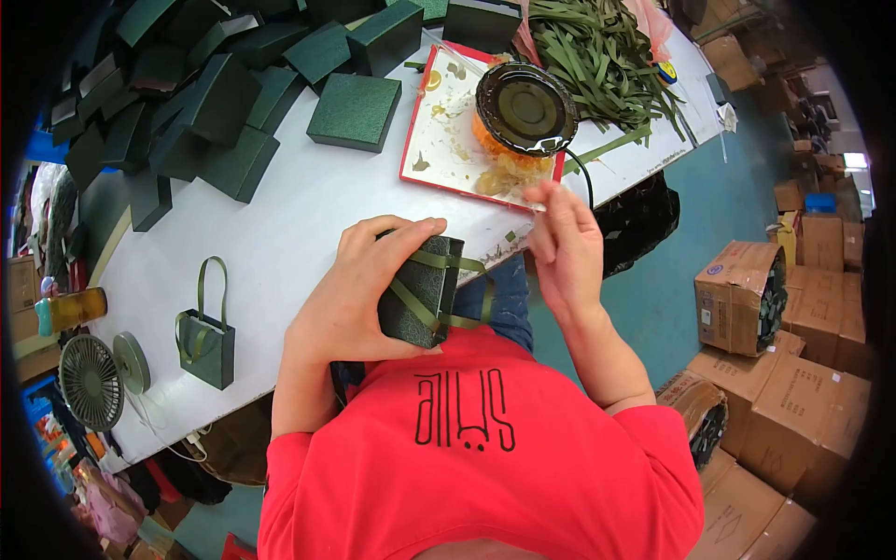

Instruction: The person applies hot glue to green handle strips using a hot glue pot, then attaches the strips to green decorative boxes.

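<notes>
My left hand [359, 285] grips a dark green box [418, 297] against my red shirt, at the near edge of the white table [280, 233]. An olive green ribbon [457, 280] is wrapped around the box, with a loose loop hanging off its right side. My right hand [565, 243] is raised beside the box, fingers pinched together near the corner of a red-rimmed tray [439, 140]. Whether it pinches something small I cannot tell. A black round pot [525, 107] sits on the tray over orange glue residue.
A heap of dark green boxes [205, 93] covers the table's far left. Green ribbon strips [602, 56] lie at the far right. A small green bag with handles [207, 343] and a little fan [91, 381] stand at the left end. Cardboard cartons [803, 373] crowd the floor on the right.
</notes>
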The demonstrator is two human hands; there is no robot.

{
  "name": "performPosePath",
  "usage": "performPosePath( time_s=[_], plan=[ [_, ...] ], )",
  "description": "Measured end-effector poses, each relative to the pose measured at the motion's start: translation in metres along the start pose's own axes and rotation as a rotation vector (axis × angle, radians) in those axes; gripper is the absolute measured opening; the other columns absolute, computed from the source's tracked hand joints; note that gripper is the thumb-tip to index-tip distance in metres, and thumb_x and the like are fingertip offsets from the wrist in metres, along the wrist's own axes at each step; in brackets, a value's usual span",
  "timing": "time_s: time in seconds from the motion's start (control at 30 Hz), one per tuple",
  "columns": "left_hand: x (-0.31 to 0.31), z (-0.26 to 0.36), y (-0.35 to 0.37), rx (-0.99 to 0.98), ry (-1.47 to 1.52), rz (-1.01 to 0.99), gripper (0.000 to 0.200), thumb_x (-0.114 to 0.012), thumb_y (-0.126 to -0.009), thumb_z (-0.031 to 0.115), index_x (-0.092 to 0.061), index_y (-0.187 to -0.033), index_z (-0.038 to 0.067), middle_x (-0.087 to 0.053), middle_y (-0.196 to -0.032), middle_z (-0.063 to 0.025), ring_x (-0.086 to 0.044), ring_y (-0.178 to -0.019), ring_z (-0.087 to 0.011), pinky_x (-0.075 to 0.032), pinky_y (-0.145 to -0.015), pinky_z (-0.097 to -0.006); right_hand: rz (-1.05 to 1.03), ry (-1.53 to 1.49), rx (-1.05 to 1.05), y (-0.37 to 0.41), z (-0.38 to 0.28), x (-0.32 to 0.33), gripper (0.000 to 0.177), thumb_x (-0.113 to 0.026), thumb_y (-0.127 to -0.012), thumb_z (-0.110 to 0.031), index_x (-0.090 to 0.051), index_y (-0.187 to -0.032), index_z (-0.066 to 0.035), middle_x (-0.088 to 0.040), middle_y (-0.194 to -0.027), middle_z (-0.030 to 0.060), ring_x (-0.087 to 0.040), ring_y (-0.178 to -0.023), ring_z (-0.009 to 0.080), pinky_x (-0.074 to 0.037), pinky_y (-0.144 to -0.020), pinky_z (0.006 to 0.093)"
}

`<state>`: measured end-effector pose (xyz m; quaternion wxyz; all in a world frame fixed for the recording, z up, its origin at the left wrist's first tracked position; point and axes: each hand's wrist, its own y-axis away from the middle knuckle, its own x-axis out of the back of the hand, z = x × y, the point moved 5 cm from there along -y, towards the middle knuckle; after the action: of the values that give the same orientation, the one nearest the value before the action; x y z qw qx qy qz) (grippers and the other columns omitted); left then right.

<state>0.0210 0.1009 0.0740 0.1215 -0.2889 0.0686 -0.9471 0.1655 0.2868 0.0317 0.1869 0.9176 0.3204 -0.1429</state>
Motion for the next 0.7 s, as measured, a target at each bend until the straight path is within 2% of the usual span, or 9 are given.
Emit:
performPosePath(
  time_s=[0.03,0.07,0.17,0.23,0.3,0.4,0.53,0.6,0.7],
  plan=[
    [0.0,0.0,0.0,-0.026,0.002,0.013,0.112,-0.094,-0.046,0.023,-0.041,-0.143,0.006,-0.053,-0.142,-0.0099,-0.044,-0.126,-0.0348,-0.038,-0.106,-0.0433,0.102,-0.129,0.095,0.0,-0.003,0.003,0.019,-0.061,-0.098,-0.018,-0.068,-0.107,-0.003,-0.07,-0.093,0.0021,-0.039,-0.055,0.0004,-0.033,-0.05,0.0198],
    [0.001,0.0,0.0,-0.03,0.013,0.025,0.109,-0.093,-0.048,0.024,-0.042,-0.144,0.008,-0.054,-0.14,-0.0101,-0.044,-0.126,-0.0351,-0.037,-0.105,-0.0438,0.154,-0.133,0.1,0.001,-0.002,0.005,0.015,-0.065,-0.097,-0.015,-0.069,-0.105,-0.003,-0.067,-0.084,-0.0014,-0.042,-0.057,0.0003,-0.034,-0.051,0.0189],
    [0.001,0.002,-0.002,-0.014,0.021,0.027,0.103,-0.09,-0.054,0.026,-0.044,-0.144,0.01,-0.054,-0.136,-0.0102,-0.044,-0.127,-0.0355,-0.037,-0.105,-0.0449,0.096,0.242,0.072,0.012,0.004,0.002,0.014,-0.069,-0.094,-0.011,-0.068,-0.103,-0.002,-0.064,-0.08,-0.0027,-0.047,-0.06,0.0008,-0.037,-0.054,0.0178],
    [0.002,0.005,-0.004,0.037,-0.009,-0.012,0.102,-0.09,-0.055,0.026,-0.044,-0.144,0.01,-0.054,-0.136,-0.0095,-0.044,-0.127,-0.0352,-0.036,-0.105,-0.0448,-0.023,0.317,0.055,0.021,0.007,-0.011,0.012,-0.072,-0.089,-0.009,-0.068,-0.099,-0.002,-0.061,-0.078,-0.0037,-0.048,-0.064,0.0014,-0.039,-0.058,0.0181],
    [0.0,0.006,-0.005,0.03,-0.052,-0.014,0.104,-0.092,-0.05,0.024,-0.047,-0.142,0.008,-0.054,-0.136,-0.0086,-0.045,-0.125,-0.0346,-0.037,-0.105,-0.0438,-0.238,0.554,0.098,0.022,0.011,-0.023,0.011,-0.071,-0.09,-0.011,-0.067,-0.093,-0.002,-0.059,-0.075,-0.0034,-0.048,-0.065,0.0016,-0.039,-0.058,0.02],
    [-0.003,0.011,-0.008,0.022,-0.094,-0.054,0.104,-0.092,-0.049,0.022,-0.047,-0.142,0.008,-0.054,-0.138,-0.0083,-0.045,-0.125,-0.034,-0.036,-0.105,-0.0436,-0.382,0.743,-0.063,0.023,0.017,-0.033,0.014,-0.069,-0.09,-0.014,-0.065,-0.088,-0.002,-0.056,-0.071,-0.0022,-0.048,-0.064,0.0025,-0.039,-0.057,0.0216],
    [-0.009,0.013,-0.009,-0.103,-0.182,-0.054,0.105,-0.091,-0.051,0.022,-0.044,-0.143,0.01,-0.053,-0.141,-0.0081,-0.045,-0.125,-0.0341,-0.036,-0.106,-0.0445,-0.406,0.621,-0.103,0.018,0.031,-0.027,0.018,-0.065,-0.093,-0.017,-0.064,-0.085,0.0,-0.058,-0.069,-0.0004,-0.049,-0.06,0.0041,-0.04,-0.056,0.0221],
    [-0.009,0.012,-0.009,-0.081,-0.182,-0.053,0.105,-0.091,-0.051,0.022,-0.043,-0.144,0.01,-0.053,-0.142,-0.0077,-0.045,-0.126,-0.0341,-0.036,-0.106,-0.045,-0.404,0.553,-0.21,0.019,0.024,-0.031,0.019,-0.062,-0.094,-0.017,-0.067,-0.088,0.0,-0.059,-0.069,-0.0007,-0.05,-0.059,0.0046,-0.04,-0.055,0.0225],
    [-0.006,0.007,-0.007,-0.036,-0.175,-0.021,0.106,-0.092,-0.051,0.022,-0.042,-0.144,0.009,-0.053,-0.142,-0.0074,-0.045,-0.125,-0.0343,-0.035,-0.106,-0.0451,-0.284,0.385,-0.27,0.023,0.014,-0.021,0.022,-0.058,-0.097,-0.017,-0.071,-0.098,0.001,-0.061,-0.07,-0.0015,-0.052,-0.06,0.0045,-0.041,-0.055,0.0219]
  ],
)
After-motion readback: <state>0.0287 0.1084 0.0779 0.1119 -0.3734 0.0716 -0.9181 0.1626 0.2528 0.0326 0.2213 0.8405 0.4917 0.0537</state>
